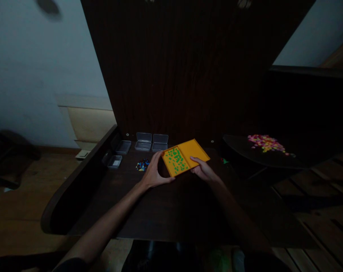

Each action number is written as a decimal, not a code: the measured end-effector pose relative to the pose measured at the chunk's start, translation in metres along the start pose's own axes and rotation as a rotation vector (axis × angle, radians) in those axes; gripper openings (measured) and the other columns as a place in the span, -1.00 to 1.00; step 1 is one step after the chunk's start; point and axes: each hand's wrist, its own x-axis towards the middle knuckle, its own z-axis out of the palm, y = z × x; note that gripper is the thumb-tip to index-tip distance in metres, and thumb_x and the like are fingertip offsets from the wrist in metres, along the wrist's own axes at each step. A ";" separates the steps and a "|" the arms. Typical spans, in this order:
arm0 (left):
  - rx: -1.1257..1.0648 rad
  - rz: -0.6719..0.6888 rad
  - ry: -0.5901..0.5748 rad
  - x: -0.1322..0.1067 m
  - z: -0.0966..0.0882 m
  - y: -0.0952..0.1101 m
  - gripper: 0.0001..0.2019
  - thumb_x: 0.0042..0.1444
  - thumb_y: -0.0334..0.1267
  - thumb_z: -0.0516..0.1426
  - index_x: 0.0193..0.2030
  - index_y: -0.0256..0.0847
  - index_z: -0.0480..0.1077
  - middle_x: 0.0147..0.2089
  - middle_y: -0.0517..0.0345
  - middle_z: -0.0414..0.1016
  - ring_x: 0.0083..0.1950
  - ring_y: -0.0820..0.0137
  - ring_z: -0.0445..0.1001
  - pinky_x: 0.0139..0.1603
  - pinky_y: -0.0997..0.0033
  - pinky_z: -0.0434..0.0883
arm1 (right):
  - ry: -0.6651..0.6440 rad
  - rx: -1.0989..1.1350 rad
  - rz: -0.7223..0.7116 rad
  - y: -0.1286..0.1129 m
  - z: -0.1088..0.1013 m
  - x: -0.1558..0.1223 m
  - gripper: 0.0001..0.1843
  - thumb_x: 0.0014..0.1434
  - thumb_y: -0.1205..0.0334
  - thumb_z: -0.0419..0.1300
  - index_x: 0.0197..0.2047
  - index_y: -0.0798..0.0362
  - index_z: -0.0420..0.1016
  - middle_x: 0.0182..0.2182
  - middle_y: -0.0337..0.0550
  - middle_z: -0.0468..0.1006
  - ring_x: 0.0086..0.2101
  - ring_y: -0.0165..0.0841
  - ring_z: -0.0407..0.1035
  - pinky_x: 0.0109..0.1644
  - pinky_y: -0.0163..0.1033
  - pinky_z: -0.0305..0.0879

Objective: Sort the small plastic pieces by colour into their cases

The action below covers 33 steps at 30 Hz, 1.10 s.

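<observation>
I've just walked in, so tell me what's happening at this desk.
A person's left hand grips the half of an open yellow case that holds green pieces; the right hand has its thumb on the other half. To the left lie a multicoloured pile and clear plastic boxes; to the right, a pink and yellow heap sits on a dark shelf.

Looks from person's head as sole view. Points forward and down, across desktop toward dark upright panel. Sits near, above desktop's front edge, with left hand and right hand below middle. Takes in wide sweep: pale wall at left, curved shelf at right, wooden floor at lower left.
</observation>
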 end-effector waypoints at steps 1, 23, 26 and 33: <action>-0.009 0.017 0.004 0.000 -0.004 -0.003 0.12 -0.28 0.05 0.39 0.36 -0.19 -0.09 0.33 -0.21 0.09 0.35 -0.01 0.15 0.33 -0.09 0.20 | -0.008 0.008 0.025 0.004 0.007 0.002 -0.87 0.12 0.36 0.17 -0.21 0.03 0.42 -0.43 -0.22 0.56 -0.57 -0.43 0.39 -0.69 -0.42 0.23; 0.278 -0.393 -0.103 -0.032 -0.060 -0.069 -0.05 -0.03 0.15 0.20 0.37 -0.34 -0.06 0.43 -0.34 -0.09 0.45 0.03 -0.10 0.39 0.01 0.06 | 0.176 -0.004 -0.100 0.050 0.108 0.042 -0.75 -0.01 0.19 0.31 -0.27 0.12 0.43 -0.43 -0.13 0.61 -0.63 -0.38 0.45 -0.66 -0.36 0.25; 0.263 -0.416 -0.097 -0.028 -0.056 -0.068 -0.07 -0.02 0.16 0.18 0.36 -0.35 -0.03 0.41 -0.32 -0.01 0.45 0.04 -0.10 0.39 0.01 0.05 | 0.193 -0.049 -0.119 0.060 0.115 0.048 -0.73 -0.03 0.18 0.32 -0.28 0.12 0.43 -0.34 -0.08 0.62 -0.62 -0.37 0.46 -0.66 -0.35 0.26; 0.192 -0.436 -0.033 -0.024 -0.055 -0.067 0.04 -0.06 0.10 0.23 0.40 -0.37 -0.19 0.42 -0.35 -0.06 0.43 0.01 -0.01 0.38 0.01 0.10 | 0.117 -0.299 -0.223 0.081 0.126 0.054 -0.61 -0.05 -0.06 0.30 -0.31 0.10 0.44 -0.38 -0.09 0.62 -0.56 -0.34 0.48 -0.62 -0.33 0.31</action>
